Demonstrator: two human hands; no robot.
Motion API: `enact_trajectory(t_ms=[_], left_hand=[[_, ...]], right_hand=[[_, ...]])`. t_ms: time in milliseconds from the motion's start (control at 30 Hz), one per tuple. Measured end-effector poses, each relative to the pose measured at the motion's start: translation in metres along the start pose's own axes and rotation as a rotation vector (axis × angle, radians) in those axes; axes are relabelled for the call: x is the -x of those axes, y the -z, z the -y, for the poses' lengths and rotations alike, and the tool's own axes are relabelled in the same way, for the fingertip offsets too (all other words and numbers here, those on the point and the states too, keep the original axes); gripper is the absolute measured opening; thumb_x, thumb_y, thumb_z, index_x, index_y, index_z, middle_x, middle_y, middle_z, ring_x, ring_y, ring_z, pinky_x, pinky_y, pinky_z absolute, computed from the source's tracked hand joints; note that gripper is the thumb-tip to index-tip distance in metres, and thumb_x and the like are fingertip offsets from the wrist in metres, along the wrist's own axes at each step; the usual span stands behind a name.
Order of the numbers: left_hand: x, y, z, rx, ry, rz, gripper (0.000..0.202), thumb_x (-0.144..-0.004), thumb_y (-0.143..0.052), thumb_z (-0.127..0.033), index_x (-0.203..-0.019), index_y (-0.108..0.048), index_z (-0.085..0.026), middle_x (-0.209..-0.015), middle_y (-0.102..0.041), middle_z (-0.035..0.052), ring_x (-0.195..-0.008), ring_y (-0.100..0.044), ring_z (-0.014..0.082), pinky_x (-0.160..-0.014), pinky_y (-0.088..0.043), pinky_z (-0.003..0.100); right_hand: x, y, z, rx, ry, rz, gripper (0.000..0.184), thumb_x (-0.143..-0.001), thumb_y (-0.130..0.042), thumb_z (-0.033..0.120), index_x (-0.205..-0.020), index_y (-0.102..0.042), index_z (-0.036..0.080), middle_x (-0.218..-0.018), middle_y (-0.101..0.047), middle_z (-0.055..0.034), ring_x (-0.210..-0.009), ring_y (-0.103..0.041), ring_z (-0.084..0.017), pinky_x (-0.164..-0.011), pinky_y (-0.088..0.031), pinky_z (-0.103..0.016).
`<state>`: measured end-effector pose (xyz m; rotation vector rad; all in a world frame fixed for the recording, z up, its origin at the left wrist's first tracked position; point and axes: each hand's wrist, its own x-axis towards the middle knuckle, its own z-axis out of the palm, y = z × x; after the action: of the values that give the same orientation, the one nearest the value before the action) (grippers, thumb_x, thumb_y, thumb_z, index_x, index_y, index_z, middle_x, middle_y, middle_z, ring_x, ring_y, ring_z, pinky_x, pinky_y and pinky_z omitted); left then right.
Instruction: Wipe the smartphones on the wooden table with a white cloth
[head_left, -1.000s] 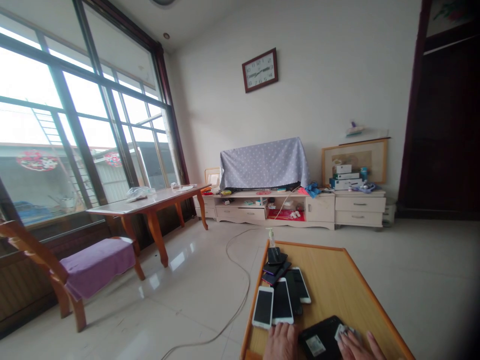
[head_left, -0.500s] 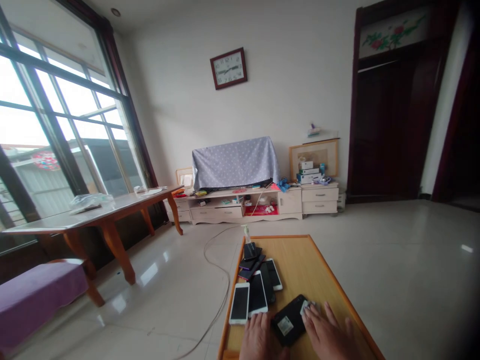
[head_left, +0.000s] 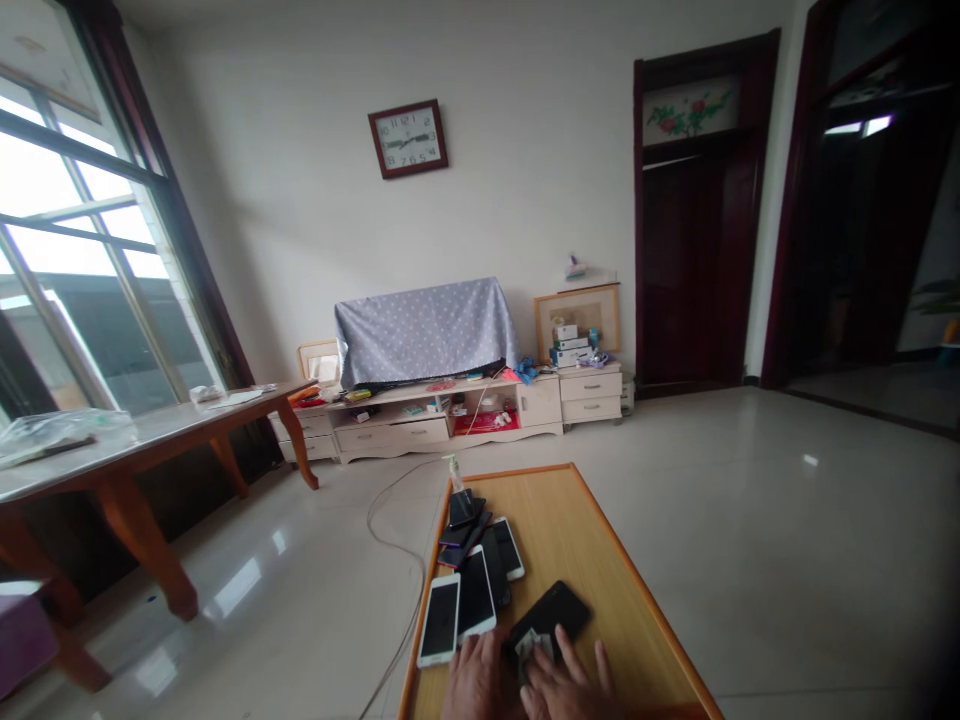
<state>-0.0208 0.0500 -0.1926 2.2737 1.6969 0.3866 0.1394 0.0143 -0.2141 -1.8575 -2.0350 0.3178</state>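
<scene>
A black smartphone [head_left: 568, 607] lies flat on the wooden table [head_left: 559, 520], close to me. My left hand [head_left: 474, 680] holds the phone's lower left edge, fingers bent and close together; the thumb is mostly hidden. My right hand [head_left: 566, 685] presses a small crumpled whitish wipe [head_left: 531, 645] onto the phone's lower part, its outer fingers spread. Left of the phone lie a white-framed phone [head_left: 440, 620] and a second white-framed phone [head_left: 475, 590], nearly touching my left fingertips.
Beyond them are another white-framed phone [head_left: 508, 547], several dark phones [head_left: 463, 540] and a pump bottle [head_left: 454, 474] at the far left corner. A cable [head_left: 373, 520] runs over the floor. A low cabinet [head_left: 390, 435] and a longer table [head_left: 172, 425] stand farther off.
My right hand has slid the wipe from the phone's upper right side down to its lower part. My left hand stays at the phone's edge. The view has turned right.
</scene>
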Motion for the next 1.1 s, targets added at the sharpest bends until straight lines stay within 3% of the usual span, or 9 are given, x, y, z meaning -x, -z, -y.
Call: enact_trajectory(t_ms=[167,233,333,433,533,667,933,1000,1100], left_hand=[[0.003,0.001,-0.007,-0.004,0.007,-0.049,0.060,-0.063,-0.063,-0.036,-0.122,-0.060,-0.023,-0.120,-0.065,0.0070,-0.115,-0.057,0.0269,-0.102,-0.041,0.035],[0.002,0.000,-0.006,-0.009,0.007,-0.050,0.060,-0.063,-0.063,-0.037,-0.122,-0.060,-0.023,-0.119,-0.066,0.0076,-0.115,-0.057,0.0278,-0.101,-0.042,0.036],[0.001,-0.002,-0.003,-0.008,-0.013,-0.048,0.058,-0.066,-0.061,-0.037,-0.122,-0.061,-0.023,-0.120,-0.066,0.0085,-0.115,-0.057,0.0284,-0.101,-0.042,0.037],[0.000,-0.004,0.000,-0.010,-0.025,-0.045,0.057,-0.066,-0.059,-0.033,-0.123,-0.061,-0.024,-0.120,-0.066,0.0075,-0.114,-0.057,0.0273,-0.100,-0.042,0.035],[0.001,-0.005,-0.002,-0.007,-0.022,-0.079,0.056,-0.068,-0.060,-0.036,-0.122,-0.061,-0.023,-0.120,-0.066,0.0079,-0.114,-0.057,0.0270,-0.101,-0.042,0.035],[0.001,-0.005,-0.005,-0.013,-0.014,-0.099,0.059,-0.066,-0.062,-0.037,-0.124,-0.060,-0.022,-0.122,-0.066,0.0086,-0.116,-0.057,0.0285,-0.103,-0.041,0.037],[0.002,-0.009,0.000,-0.028,-0.037,-0.075,0.059,-0.068,-0.058,-0.027,-0.127,-0.057,-0.023,-0.126,-0.064,0.0068,-0.121,-0.054,0.0259,-0.107,-0.038,0.036],[0.002,-0.011,0.000,-0.023,-0.031,-0.095,0.055,-0.071,-0.058,-0.032,-0.126,-0.058,-0.023,-0.125,-0.064,0.0081,-0.120,-0.055,0.0267,-0.106,-0.039,0.037],[0.001,-0.012,-0.002,-0.012,-0.039,-0.133,0.054,-0.073,-0.059,-0.039,-0.124,-0.059,-0.021,-0.122,-0.064,0.0104,-0.116,-0.058,0.0281,-0.103,-0.041,0.040]], right_hand=[[-0.012,0.046,-0.040,0.091,-0.156,-0.050,0.057,-0.100,-0.023,0.054,-0.136,-0.060,0.032,-0.148,-0.051,-0.0002,-0.147,-0.023,-0.040,-0.114,-0.008,-0.075],[-0.011,0.044,-0.039,0.101,-0.157,-0.058,0.057,-0.100,-0.023,0.054,-0.137,-0.059,0.031,-0.148,-0.051,-0.0010,-0.148,-0.022,-0.040,-0.113,-0.008,-0.075],[0.000,0.017,-0.017,0.045,-0.029,-0.012,0.048,-0.099,-0.031,0.054,-0.133,-0.061,0.039,-0.145,-0.053,0.0016,-0.145,-0.030,-0.038,-0.114,-0.011,-0.074],[0.008,-0.002,-0.003,0.025,-0.024,-0.019,0.040,-0.099,-0.035,0.048,-0.121,-0.068,0.045,-0.137,-0.061,0.0050,-0.142,-0.037,-0.036,-0.116,-0.011,-0.071],[0.001,0.015,-0.017,0.021,-0.032,0.007,0.048,-0.100,-0.029,0.054,-0.132,-0.062,0.040,-0.144,-0.054,0.0015,-0.145,-0.031,-0.038,-0.114,-0.012,-0.073],[-0.011,0.047,-0.040,0.104,-0.206,-0.061,0.061,-0.100,-0.019,0.057,-0.137,-0.059,0.029,-0.148,-0.050,-0.0021,-0.148,-0.021,-0.040,-0.114,-0.010,-0.074],[0.013,0.018,0.001,-0.071,0.086,0.096,0.044,-0.101,-0.031,0.052,-0.134,-0.059,0.042,-0.145,-0.054,0.0029,-0.145,-0.032,-0.035,-0.115,-0.012,-0.071],[0.008,0.025,-0.008,-0.071,0.041,0.049,0.047,-0.103,-0.024,0.049,-0.136,-0.056,0.041,-0.146,-0.053,0.0030,-0.147,-0.029,-0.034,-0.115,-0.008,-0.072],[-0.006,0.043,-0.030,-0.006,-0.142,-0.049,0.053,-0.104,-0.017,0.046,-0.136,-0.058,0.036,-0.148,-0.051,0.0018,-0.150,-0.020,-0.035,-0.115,0.001,-0.072]])
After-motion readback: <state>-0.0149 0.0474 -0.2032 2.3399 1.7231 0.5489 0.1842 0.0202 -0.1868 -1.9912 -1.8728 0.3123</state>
